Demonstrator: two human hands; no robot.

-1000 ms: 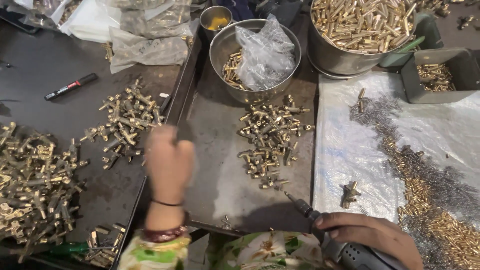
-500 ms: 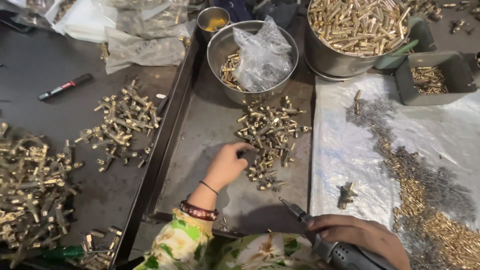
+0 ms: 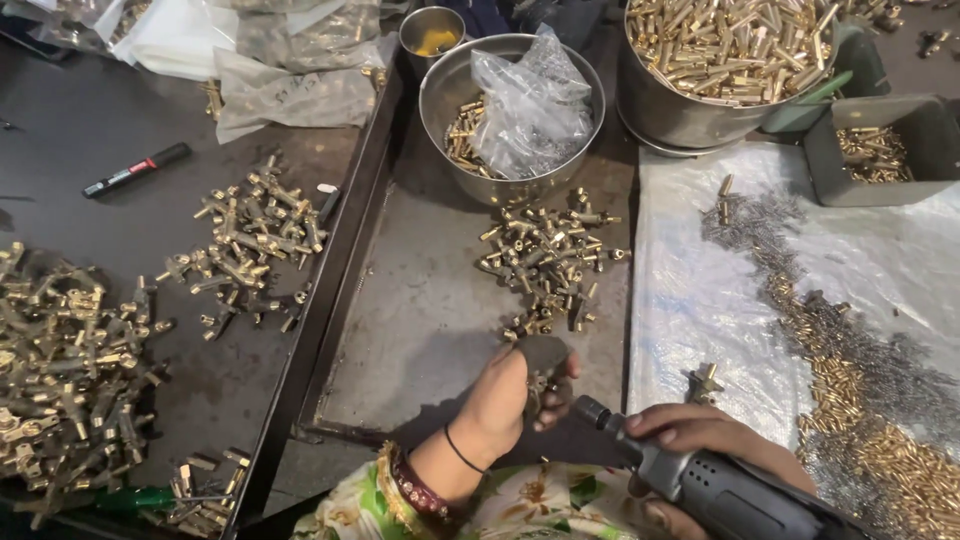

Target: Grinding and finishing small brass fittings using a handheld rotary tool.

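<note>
Brass fitting sits pinched in the left hand, fingers closed around it, low over the metal tray. At four o'clock from it, the right hand is wrapped tight around a grey power screwdriver, tip aimed at the fitting. At twelve o'clock lies a pile of fittings, then a steel bowl. At nine o'clock, more brass parts cover the dark worktop.

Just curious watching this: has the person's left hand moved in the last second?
Yes. The left hand crossed rightward from the table's left side, over the tray's edge, to the near end of the brass pile.
</note>
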